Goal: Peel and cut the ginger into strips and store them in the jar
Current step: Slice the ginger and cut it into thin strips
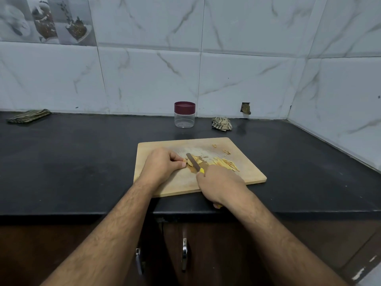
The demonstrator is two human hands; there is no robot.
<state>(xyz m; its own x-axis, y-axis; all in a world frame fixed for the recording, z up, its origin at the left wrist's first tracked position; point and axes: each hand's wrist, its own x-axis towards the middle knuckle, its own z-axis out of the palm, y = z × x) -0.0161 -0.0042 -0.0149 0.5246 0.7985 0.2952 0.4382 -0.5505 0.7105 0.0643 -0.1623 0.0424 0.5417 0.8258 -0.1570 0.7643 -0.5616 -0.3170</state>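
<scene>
Two bare forearms are reaching from the bottom edge up toward the middle of the view, above dark cabinet doors with two metal handles. Beyond the doors, the black counter is carrying a wooden cutting board at the centre.

On the near part of the board, the right hand is gripping a knife; its fingers are curled tight round the yellow handle, and the blade is pointing toward 11 o'clock, lying against the ginger piece. The left hand is sitting at 9 o'clock from the blade, and its fingers are bent in, with thumb and fingertips pinching the ginger piece against the board. Some pale slices are lying just on the other side of the blade.

At 3 o'clock from the knife, a heap of ginger strips is lying on the board, just beyond the right hand. A few small peel scraps are lying farther back on the board, toward 1 o'clock.

Behind the board, at 12 o'clock, the clear jar is standing upright near the wall, with its dark red lid on. A crumpled striped cloth is lying to the right of the jar, well apart from it. At 10 o'clock, far left, a folded cloth is lying by the marble-patterned wall tiles.
</scene>
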